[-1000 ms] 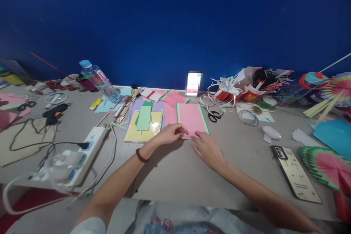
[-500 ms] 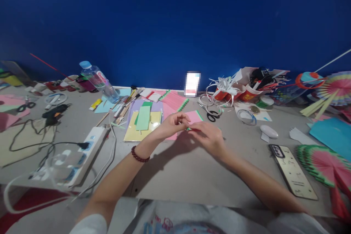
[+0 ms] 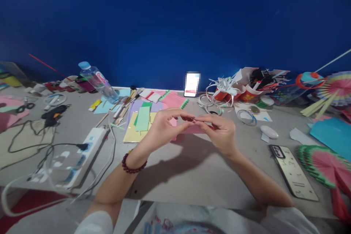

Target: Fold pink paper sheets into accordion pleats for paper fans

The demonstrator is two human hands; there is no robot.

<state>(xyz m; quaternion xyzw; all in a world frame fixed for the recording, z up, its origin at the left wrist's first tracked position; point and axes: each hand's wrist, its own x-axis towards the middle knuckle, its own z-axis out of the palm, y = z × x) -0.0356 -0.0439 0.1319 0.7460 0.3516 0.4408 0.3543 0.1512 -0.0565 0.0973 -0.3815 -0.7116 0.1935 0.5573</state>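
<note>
Your L hand [image 3: 164, 127] & R hand [image 3: 222, 132] both pinch the pink paper [image 3: 193, 129]. Prob. best: press evenly w/ both, keeping its edge straight.

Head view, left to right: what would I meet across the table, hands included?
Black-handled scissors, glue gun, tilted bottle, left hand, right hand, flat-lying phone, pink-and-green paper fan.

I see a smooth, matt bench [image 3: 192, 186] and matt pink paper [image 3: 192, 130] in both hands [image 3: 164, 126]; toward the back edge, a glossy clear-plastic bottle [image 3: 99, 81]; near the front edge, a smooth plastic power strip [image 3: 91, 151] at left and a ridged paper fan [image 3: 315, 164] at right.
</note>
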